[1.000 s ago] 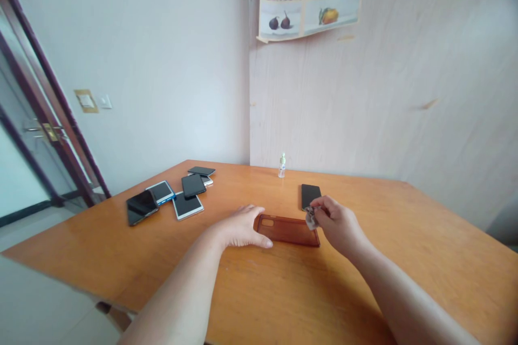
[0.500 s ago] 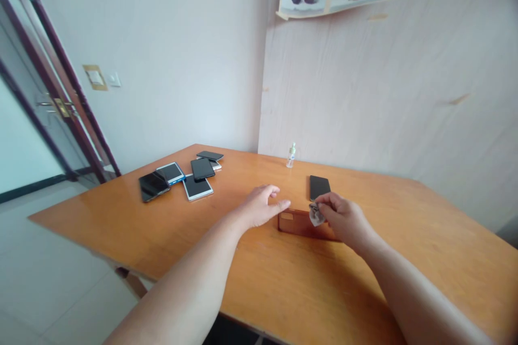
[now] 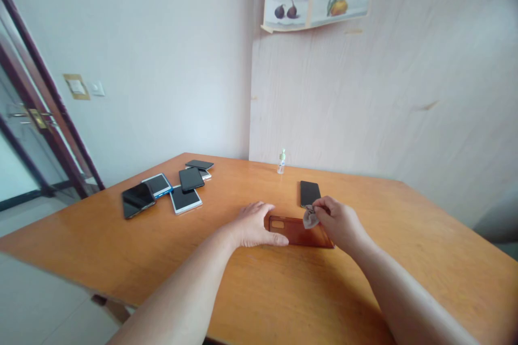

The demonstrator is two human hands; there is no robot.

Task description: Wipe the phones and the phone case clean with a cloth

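Observation:
A translucent reddish-brown phone case (image 3: pixel 297 233), with a camera cutout at its left end, stands on its long edge on the wooden table. At that left end my left hand (image 3: pixel 257 225) is open, thumb in front and fingers behind; whether it touches the case I cannot tell. My right hand (image 3: pixel 339 222) pinches a crumpled greyish-white cloth (image 3: pixel 311 218) just in front of the case's upper edge. Behind the case lies a black phone (image 3: pixel 309 193), screen up, its near end partly hidden by the right hand and cloth.
On the left of the table (image 3: pixel 226 291) lie several phones, some overlapping: a black one (image 3: pixel 137 200), a blue-edged one (image 3: pixel 157 184), a white one (image 3: pixel 186 199) and dark ones (image 3: pixel 191 179). A small clear pump bottle (image 3: pixel 281 163) stands near the wall.
My left hand has come down to the case's left end, its thumb now in front. The right hand still pinches the cloth. My view has turned slightly right.

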